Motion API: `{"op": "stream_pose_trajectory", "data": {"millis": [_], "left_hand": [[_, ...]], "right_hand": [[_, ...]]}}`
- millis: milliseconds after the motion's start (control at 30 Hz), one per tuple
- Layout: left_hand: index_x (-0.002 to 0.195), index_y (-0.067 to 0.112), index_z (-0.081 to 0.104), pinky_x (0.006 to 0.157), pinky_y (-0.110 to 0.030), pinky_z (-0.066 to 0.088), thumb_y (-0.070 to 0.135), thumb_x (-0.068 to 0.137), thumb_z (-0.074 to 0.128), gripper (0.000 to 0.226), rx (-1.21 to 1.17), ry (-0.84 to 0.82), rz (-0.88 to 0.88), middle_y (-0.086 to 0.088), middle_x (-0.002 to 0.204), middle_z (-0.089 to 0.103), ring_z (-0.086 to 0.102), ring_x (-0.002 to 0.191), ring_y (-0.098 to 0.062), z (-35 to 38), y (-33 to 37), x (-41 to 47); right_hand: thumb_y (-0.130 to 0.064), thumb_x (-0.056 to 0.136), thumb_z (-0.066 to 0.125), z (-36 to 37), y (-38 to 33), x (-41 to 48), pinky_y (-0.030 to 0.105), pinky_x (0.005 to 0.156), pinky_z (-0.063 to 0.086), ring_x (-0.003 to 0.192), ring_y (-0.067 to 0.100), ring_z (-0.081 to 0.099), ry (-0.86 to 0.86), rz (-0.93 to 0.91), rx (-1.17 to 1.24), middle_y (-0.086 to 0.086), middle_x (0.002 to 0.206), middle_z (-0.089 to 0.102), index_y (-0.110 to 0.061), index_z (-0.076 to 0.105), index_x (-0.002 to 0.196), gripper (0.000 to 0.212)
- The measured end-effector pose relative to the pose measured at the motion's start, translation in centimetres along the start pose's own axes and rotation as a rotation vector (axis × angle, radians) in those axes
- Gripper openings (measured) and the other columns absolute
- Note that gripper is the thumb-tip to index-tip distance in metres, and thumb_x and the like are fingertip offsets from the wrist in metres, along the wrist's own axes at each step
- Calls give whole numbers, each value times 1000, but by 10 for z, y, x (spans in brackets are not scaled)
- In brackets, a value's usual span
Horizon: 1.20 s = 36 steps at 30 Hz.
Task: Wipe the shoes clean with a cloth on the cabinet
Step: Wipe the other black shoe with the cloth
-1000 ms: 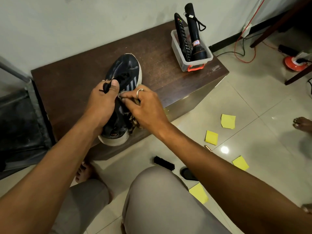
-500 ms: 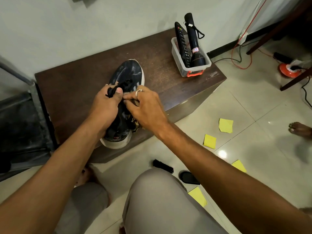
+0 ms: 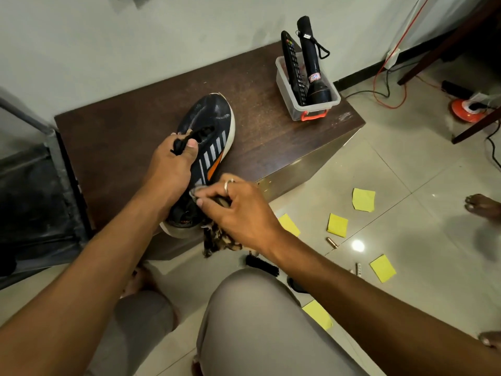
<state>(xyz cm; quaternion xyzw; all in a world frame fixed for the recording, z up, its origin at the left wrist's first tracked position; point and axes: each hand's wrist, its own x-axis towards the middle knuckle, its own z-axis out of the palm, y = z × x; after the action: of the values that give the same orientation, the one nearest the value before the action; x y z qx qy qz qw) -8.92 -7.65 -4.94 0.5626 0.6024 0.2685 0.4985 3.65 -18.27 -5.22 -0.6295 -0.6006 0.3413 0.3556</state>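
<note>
Brown cabinet (image 3: pixel 284 147) top in mid frame, by a pale wall. Bears a dark shoe (image 3: pixel 214 120), heel low at the near edge, toe up and a bit right. Gripped at the laces (image 3: pixel 179 145) by the left hand (image 3: pixel 170 172). Pressed low on the side, just up and left of the right hand (image 3: pixel 241 213), curled round a spotted cloth (image 3: pixel 219 241). Shows grey stripes, an orange mark, a white sole.

Dim indoor light, floor (image 3: pixel 406 172) glare, wide-angle edge distortion.
</note>
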Motion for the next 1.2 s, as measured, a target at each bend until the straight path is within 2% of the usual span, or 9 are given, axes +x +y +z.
{"op": "stream_pose_trajectory", "data": {"millis": [133, 233, 467, 633, 833, 933, 1033, 1133, 1200], "left_hand": [[120, 31, 64, 103, -52, 49, 58, 96, 50, 39, -6, -28, -26, 1, 125, 67, 63, 116, -23, 0, 3, -2], [111, 31, 65, 99, -48, 52, 47, 102, 51, 23, 4, 3, -9, 4, 109, 69, 66, 107, -22, -1, 3, -2], [119, 28, 62, 103, -48, 49, 47, 103, 49, 28, 50, -21, -10, 2, 121, 67, 63, 113, -21, 1, 6, -3], [111, 26, 61, 87, -37, 50, 43, 105, 49, 22, 35, 16, -3, 5, 103, 66, 63, 104, -20, 1, 3, -2], [125, 30, 59, 102, -51, 49, 49, 103, 47, 31, 150, -37, 15, -1, 128, 64, 62, 115, -24, 0, 5, -5], [128, 28, 56, 87, -40, 47, 44, 105, 47, 29, 262, -75, 42, 0, 121, 63, 60, 107, -23, -2, 11, -4], [132, 26, 54, 70, -35, 42, 35, 105, 51, 28, 487, -124, 87, 0, 104, 60, 59, 88, -19, -11, 21, -2], [136, 28, 52, 83, -45, 52, 28, 104, 54, 32, 632, -86, 102, -4, 107, 63, 62, 93, -26, -19, 23, -3], [140, 30, 51, 100, -53, 47, 20, 103, 54, 38, 631, -70, 173, -7, 132, 60, 59, 114, -31, -17, 19, -9]], "right_hand": [[-20, 93, 74, -10, 10, 14, 15, 80, 51, 88, -1, 63, 50, 40, 2, -11, 93, 67, -17, 81, 107, 16], [-18, 93, 74, -3, 9, 30, 6, 78, 45, 84, -11, 58, 158, 51, 2, -18, 90, 61, -15, 81, 106, 15], [-19, 93, 74, -9, 7, 4, 7, 75, 43, 84, -4, 60, -44, 15, 18, -17, 88, 60, -17, 80, 109, 17], [-16, 92, 74, -5, 8, 42, 19, 83, 53, 86, 1, 62, 211, 13, -37, -10, 93, 65, -13, 80, 108, 17], [-15, 92, 75, -4, 4, 3, 7, 74, 44, 82, -5, 60, -23, -44, 46, -19, 86, 58, -15, 80, 108, 16], [-17, 92, 74, -20, 13, 23, 14, 80, 51, 88, 2, 63, 15, -17, -45, -8, 93, 67, -18, 81, 107, 16], [-18, 94, 72, -40, 18, 49, 19, 86, 52, 90, 3, 63, 281, 40, -68, -2, 100, 68, -20, 79, 110, 18], [-16, 95, 70, -54, 21, 70, 4, 87, 41, 91, -3, 59, 357, 28, -113, -2, 104, 65, -17, 78, 114, 21], [-14, 96, 68, -54, 24, 78, 5, 87, 42, 93, 1, 58, 263, 18, -165, -5, 107, 60, -15, 77, 116, 22]]}}
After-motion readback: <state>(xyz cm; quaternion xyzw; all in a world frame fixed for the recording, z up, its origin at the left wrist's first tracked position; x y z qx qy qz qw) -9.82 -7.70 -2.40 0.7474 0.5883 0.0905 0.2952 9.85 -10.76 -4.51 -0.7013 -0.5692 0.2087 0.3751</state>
